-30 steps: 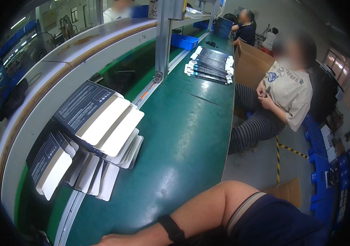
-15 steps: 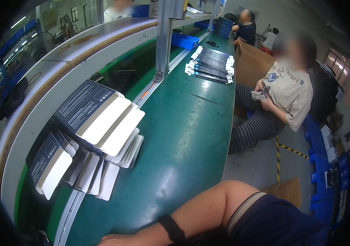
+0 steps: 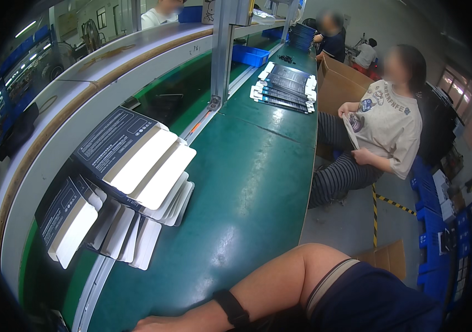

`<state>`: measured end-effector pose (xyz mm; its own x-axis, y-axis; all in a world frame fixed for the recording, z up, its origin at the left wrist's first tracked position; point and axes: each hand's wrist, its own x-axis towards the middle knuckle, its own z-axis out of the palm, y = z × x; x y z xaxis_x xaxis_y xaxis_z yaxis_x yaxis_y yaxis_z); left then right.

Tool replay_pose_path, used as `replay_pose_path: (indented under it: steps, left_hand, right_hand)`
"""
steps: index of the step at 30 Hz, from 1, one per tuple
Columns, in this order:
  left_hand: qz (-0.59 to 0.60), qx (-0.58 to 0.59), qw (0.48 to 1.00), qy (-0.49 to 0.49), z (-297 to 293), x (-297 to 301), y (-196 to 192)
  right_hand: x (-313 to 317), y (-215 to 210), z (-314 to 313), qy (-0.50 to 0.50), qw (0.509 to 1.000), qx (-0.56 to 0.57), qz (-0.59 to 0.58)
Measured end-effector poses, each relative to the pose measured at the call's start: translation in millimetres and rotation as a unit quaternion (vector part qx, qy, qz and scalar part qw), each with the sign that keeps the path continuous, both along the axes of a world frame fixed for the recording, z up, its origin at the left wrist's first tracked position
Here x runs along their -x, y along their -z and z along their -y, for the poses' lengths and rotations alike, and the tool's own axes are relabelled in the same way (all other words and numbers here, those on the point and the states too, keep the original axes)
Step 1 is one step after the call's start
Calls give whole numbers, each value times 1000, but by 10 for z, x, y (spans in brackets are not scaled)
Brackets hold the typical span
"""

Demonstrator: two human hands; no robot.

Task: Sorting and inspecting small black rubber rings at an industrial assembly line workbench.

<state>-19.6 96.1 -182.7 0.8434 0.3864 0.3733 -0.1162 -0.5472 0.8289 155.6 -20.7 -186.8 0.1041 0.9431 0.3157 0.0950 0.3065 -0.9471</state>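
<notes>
My right hand point(image 3: 156, 323) lies low at the bottom edge, on or just over the green bench point(image 3: 236, 221). Only its back and wrist show; the fingers are cut off, so what they do is hidden. A dark band circles that forearm. My left hand is out of view. Nearest to the right hand are dark printed cartons with open white flaps. One stack point(image 3: 136, 149) leans at the bench's left side, and more cartons point(image 3: 70, 221) lie lower left, partly over the metal rail.
Flat dark cartons point(image 3: 283, 88) lie farther along the bench, near a blue bin point(image 3: 249, 56) and small black parts point(image 3: 286, 58). A metal post point(image 3: 222, 55) rises beside a curved shelf point(image 3: 109, 72). A seated co-worker point(image 3: 385, 122) is at right, by a cardboard box point(image 3: 341, 83).
My right arm and the cartons stay put. The seated co-worker's hands have moved apart, stretching the shirt front, and that person's head has lifted a little. The farther co-worker's head has shifted.
</notes>
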Motion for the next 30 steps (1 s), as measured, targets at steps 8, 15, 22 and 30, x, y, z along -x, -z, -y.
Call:
replay_pose_path:
  steps: [8,15,22,30]
  left_hand:
    - [3,-4,1000,0,19,-5,-22]
    - [2,4,1000,1,9,-15,-6]
    - [7,-32,999,9,-22,-8,45]
    - [-14,-87,996,-8,-71,63,107]
  right_hand:
    - [8,22,-6,4,1000,-24,-3]
    - [7,19,-21,12,999,-40,-5]
    - [-13,-25,-1,-17,999,-24,-36]
    - [53,30,-54,-19,998,-41,-36]
